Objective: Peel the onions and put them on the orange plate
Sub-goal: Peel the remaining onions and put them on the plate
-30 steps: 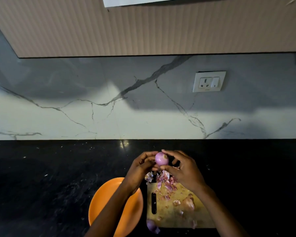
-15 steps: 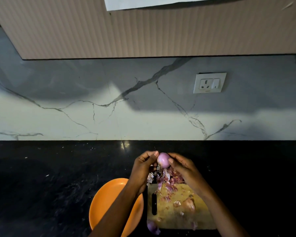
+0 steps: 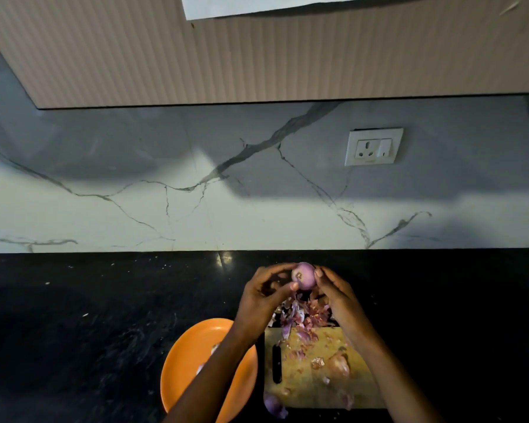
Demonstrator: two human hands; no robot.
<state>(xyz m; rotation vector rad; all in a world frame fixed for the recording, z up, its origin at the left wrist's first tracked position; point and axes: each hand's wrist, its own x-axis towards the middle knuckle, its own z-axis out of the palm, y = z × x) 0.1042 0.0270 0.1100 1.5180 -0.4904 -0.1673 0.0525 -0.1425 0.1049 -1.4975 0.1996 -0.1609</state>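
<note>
Purple and smooth, the small round peeled onion (image 3: 304,275) sits up in the air between my two hands, above the far end of the yellowish wooden cutting board (image 3: 321,370). My left hand (image 3: 264,297) pinches it from the left with curled fingertips and thumb, and my right hand (image 3: 338,296) presses against its right side, fingers wrapped round the back. One cut end of the onion faces me.

Just under my hands lies a heap of pink and purple onion skins (image 3: 303,315), spilling over the board's far edge. On the board itself rests a brownish unpeeled onion (image 3: 338,364), near my right forearm, with small scraps around it. Another purple onion piece (image 3: 274,404) lies at the board's near left corner.

The round orange plate (image 3: 180,367) stands just left of the board, partly under my left forearm; something pale lies on it, but I cannot tell what. Everything rests on a black speckled stone counter (image 3: 89,315). Behind it rises a white veined marble wall (image 3: 135,209) with a white socket plate (image 3: 373,146).
</note>
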